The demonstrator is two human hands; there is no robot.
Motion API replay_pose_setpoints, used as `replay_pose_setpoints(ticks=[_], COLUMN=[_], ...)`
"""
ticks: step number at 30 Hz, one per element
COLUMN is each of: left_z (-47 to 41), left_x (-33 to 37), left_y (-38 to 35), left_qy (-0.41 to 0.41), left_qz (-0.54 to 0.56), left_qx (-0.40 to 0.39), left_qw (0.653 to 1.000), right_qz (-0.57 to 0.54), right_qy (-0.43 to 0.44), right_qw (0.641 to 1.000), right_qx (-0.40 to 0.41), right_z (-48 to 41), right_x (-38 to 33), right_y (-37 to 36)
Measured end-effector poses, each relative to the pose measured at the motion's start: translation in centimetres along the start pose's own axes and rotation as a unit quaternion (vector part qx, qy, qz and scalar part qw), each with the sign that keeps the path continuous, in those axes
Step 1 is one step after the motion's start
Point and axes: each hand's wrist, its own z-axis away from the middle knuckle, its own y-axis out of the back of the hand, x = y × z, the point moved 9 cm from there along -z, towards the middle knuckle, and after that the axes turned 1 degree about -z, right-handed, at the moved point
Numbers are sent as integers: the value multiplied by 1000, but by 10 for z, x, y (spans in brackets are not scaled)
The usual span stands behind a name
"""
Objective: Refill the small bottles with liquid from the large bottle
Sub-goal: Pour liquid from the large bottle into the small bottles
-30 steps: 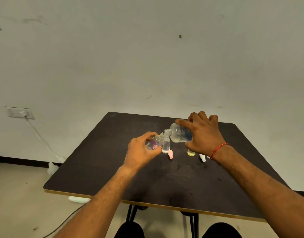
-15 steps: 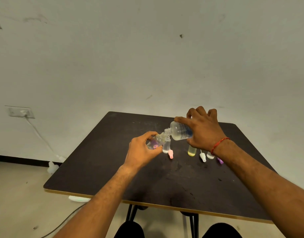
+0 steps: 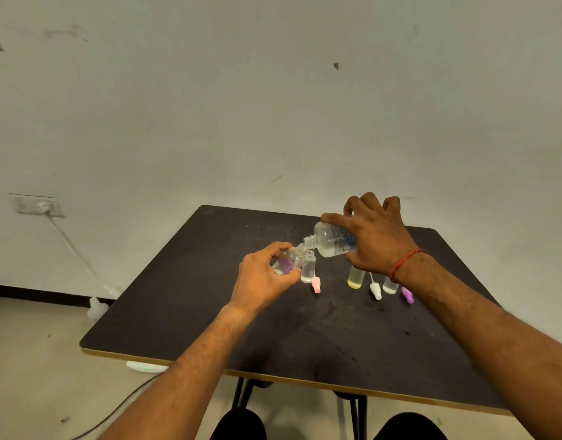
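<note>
**Two narrow necks, a spill waiting**

While the right hand grips the tilted large bottle and the left hand clasps a slanted small bottle, their mouths nearly touch. Any wobble could send liquid onto the table or topple the uncapped bottle standing just beside.

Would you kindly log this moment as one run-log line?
stage: pouring | right hand: tilts large bottle | left hand: holds small bottle tilted, necks meeting | table: three small bottles uncapped

- Dark square bench with a pale edge.
- Just beside the left grip: an upright clear bottle, a pink cap.
- Under the right grip: a yellowish bottle, a white cap, another clear bottle, a purple cap.
</note>
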Motion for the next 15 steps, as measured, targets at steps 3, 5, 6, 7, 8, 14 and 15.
replay_pose_setpoints(ticks=[3,5,6,7,8,14,15], left_z=[-1,-1,-1,-1,-1,-1,-1], left_x=[-1,-1,-1,-1,-1,0,0], left_y=[0,0,-1,-1,-1,0,0], left_qy=[3,1,0,0,0,1,1], left_qz=[-3,-5,-6,-5,-4,-2,-3], left_qx=[2,2,2,2,2,4,4], left_qw=[1000,1000,1000,1000,1000,1000,1000], right_qz=[0,2,3,4,6,11,11], right_qy=[2,3,3,3,3,7,8], right_qw=[1000,1000,1000,1000,1000,1000,1000], right_qx=[4,6,5,4,2,2,3], right_z=[-1,-1,-1,-2,-2,-3,-3], right_x=[0,0,0,0,0,-1,-1], right_y=[0,0,0,0,0,1,1])
